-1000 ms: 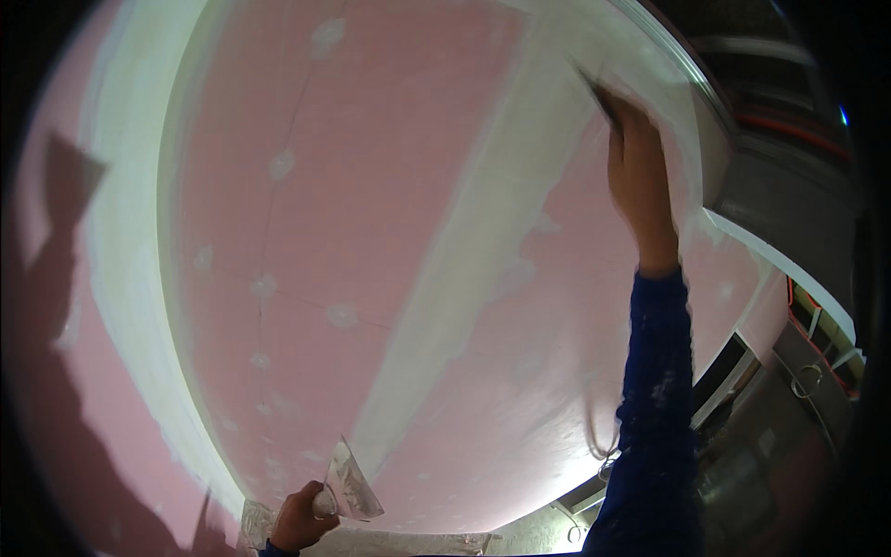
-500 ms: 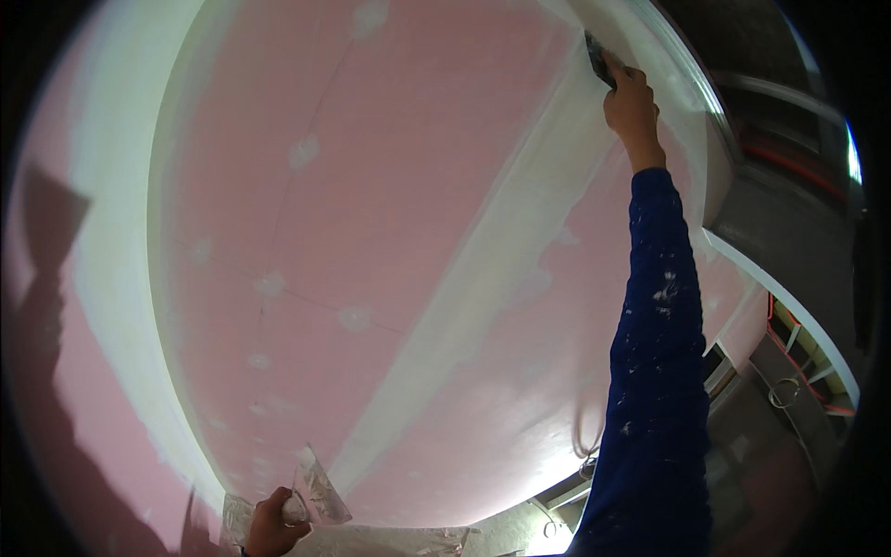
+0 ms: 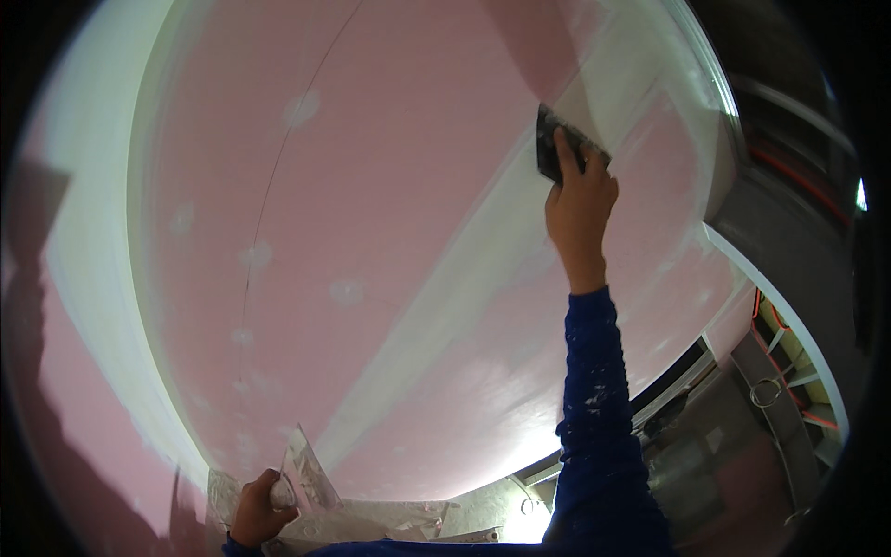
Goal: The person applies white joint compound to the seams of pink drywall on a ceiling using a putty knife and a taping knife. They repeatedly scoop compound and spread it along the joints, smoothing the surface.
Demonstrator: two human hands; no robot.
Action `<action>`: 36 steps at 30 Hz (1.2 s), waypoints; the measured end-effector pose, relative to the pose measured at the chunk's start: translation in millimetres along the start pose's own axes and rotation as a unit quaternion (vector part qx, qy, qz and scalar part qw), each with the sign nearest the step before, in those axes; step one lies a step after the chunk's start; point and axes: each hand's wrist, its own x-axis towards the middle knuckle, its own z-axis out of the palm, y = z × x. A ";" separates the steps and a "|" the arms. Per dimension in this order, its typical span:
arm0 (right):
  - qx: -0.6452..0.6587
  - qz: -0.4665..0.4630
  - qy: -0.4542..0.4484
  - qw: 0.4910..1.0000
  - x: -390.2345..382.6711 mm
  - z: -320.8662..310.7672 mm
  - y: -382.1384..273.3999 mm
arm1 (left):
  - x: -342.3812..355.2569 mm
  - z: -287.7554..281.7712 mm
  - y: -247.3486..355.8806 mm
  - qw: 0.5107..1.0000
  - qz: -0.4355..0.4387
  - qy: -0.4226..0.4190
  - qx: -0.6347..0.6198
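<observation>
My right hand (image 3: 582, 212) is raised at the upper right of centre, its fingers closed on a dark, flat scraper (image 3: 548, 156) smeared with putty. One finger lies stretched along the tool's face. The scraper is against or close to a broad pale strip of joint compound (image 3: 464, 269) that runs diagonally over the pink plasterboard (image 3: 390, 158). Low at the left, my left hand (image 3: 254, 512) grips a putty knife (image 3: 311, 475) by its whitish, rounded handle. Its wide metal blade is smeared with compound and points up.
Pale filler spots (image 3: 347, 291) dot the board beside a thin dark seam. A white filled corner (image 3: 139, 306) curves down the left. At right are a metal-trimmed edge (image 3: 719, 88), an opening with orange conduit (image 3: 784, 343) and a hanging cable loop (image 3: 766, 393). Bright light glows at the bottom.
My right hand has moved down and left along the compound strip with the scraper, whose face now shows wider. My left hand with the putty knife has shifted slightly left in the view.
</observation>
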 end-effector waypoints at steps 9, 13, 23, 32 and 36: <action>0.103 -0.062 0.003 0.993 -69.9 -29.8 -26.3 | -3.3 0.9 8.6 1.000 0.007 -0.027 0.014; 0.215 -0.094 0.050 0.971 -72.5 -103.0 8.3 | -1.2 -2.0 33.1 0.998 0.035 -0.003 0.055; 0.356 -0.366 -0.172 0.842 -113.3 -176.1 -30.6 | 46.5 -57.1 127.0 0.946 0.230 0.058 0.222; 0.294 -0.445 -0.214 0.818 -138.9 -177.3 -46.7 | 52.4 -56.9 173.9 0.884 0.319 0.035 0.340; 0.272 -0.462 -0.234 0.811 -130.5 -179.0 -39.4 | 56.1 -54.3 181.5 0.877 0.311 0.040 0.364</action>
